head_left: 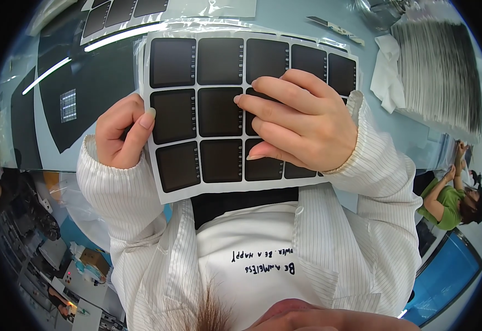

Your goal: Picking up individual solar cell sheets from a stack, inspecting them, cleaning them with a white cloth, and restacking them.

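A white sheet bearing rows of black rounded squares spans the space before my chest. Its left edge is pinched by my left hand, thumb on top and the other fingers curled beside and under it. Across the right half of the sheet lies my right hand, its fingers stretched out and a little apart over the black squares. These fingers seem to rest on the surface and hide several squares. At the sheet's left edge, clear film or another layer shows underneath.
Another sheet of black squares lies at the far left, by dark glossy panels. At the far right are a utility knife, crumpled white tissue and a tall stack of sheets. A person in green sits beyond.
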A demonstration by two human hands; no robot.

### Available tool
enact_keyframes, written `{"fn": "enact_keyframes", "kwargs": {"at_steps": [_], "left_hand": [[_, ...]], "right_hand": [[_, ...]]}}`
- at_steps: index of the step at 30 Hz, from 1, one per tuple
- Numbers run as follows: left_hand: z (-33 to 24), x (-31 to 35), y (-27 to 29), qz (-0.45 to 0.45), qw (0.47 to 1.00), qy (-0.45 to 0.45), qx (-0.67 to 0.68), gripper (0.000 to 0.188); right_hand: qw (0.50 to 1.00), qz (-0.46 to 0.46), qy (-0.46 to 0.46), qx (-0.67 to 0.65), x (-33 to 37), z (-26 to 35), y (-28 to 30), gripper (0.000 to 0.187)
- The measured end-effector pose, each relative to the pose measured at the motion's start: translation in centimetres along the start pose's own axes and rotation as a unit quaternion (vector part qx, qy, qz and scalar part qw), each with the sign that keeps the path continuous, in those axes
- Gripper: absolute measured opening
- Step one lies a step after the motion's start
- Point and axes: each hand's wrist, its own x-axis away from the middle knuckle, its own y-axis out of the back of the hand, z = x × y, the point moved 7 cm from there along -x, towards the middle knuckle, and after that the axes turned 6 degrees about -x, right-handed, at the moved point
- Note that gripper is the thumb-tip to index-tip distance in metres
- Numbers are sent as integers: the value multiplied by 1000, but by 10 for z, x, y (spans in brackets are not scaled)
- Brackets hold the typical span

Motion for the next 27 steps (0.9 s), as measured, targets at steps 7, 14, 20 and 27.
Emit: {"fn": "enact_keyframes", "kwargs": {"at_steps": [7,14,20,27], "left_hand": [[-1,1,1,-6,1000,0,0,23],[-3,0,2,3,1000,-3,-19,23],[-1,1,3,-5,1000,-4,-7,23],[-6,-2,3,-6,1000,-10,-23,23]], "right_hand": [[1000,9,-2,4,0,2,2,36],[1000,9,4,6,-2,1,0,37],[1000,5,11,3,-2,4,4,36],[991,-112,-51,53,3,-7,35,22]]}}
